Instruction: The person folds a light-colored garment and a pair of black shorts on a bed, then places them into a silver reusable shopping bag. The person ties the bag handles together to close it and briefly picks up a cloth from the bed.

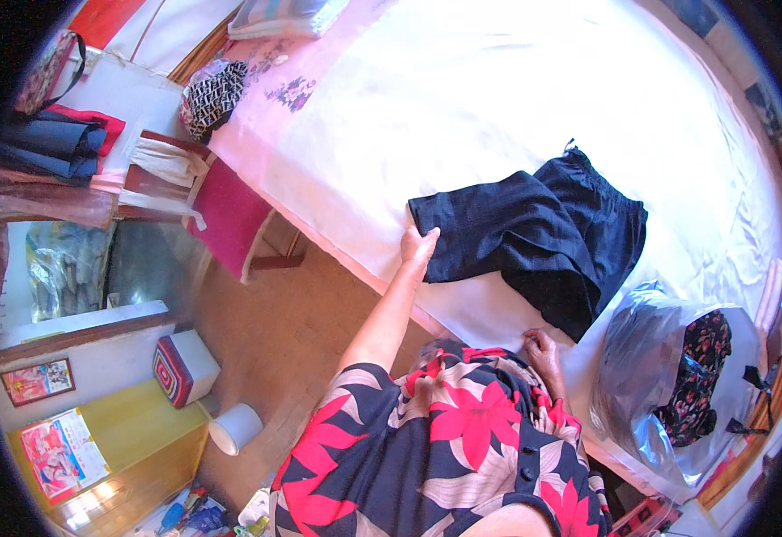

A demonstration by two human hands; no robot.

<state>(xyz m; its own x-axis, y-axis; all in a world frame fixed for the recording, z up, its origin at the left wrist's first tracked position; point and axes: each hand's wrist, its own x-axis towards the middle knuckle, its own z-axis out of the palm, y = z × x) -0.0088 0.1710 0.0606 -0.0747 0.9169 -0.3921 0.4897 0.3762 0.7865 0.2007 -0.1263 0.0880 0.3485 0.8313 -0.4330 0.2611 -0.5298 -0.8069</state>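
A pair of black trousers or shorts [532, 228] lies spread on a white sheet [391, 134] on the bed. Its gathered waistband with a drawstring is at the far right, and its legs partly overlap. My left hand [420, 247] grips the hem of the left-hand leg, thumb on top and fingers hidden beneath. Close to my body, my right hand [542, 353] is at the sheet's near edge, just below the other leg, with its fingers curled; whether it pinches the sheet is unclear. To its right stands a silvery plastic bag [632, 362] with dark floral fabric [696, 376] in its mouth.
A chair with a magenta seat [226, 208] stands left of the bed, cloths [166, 161] over its back. Patterned fabric [215, 99] is bundled at the bed's corner. On the floor side are a white bin [235, 429], a yellow cabinet [143, 429] and a box-like stool [186, 369].
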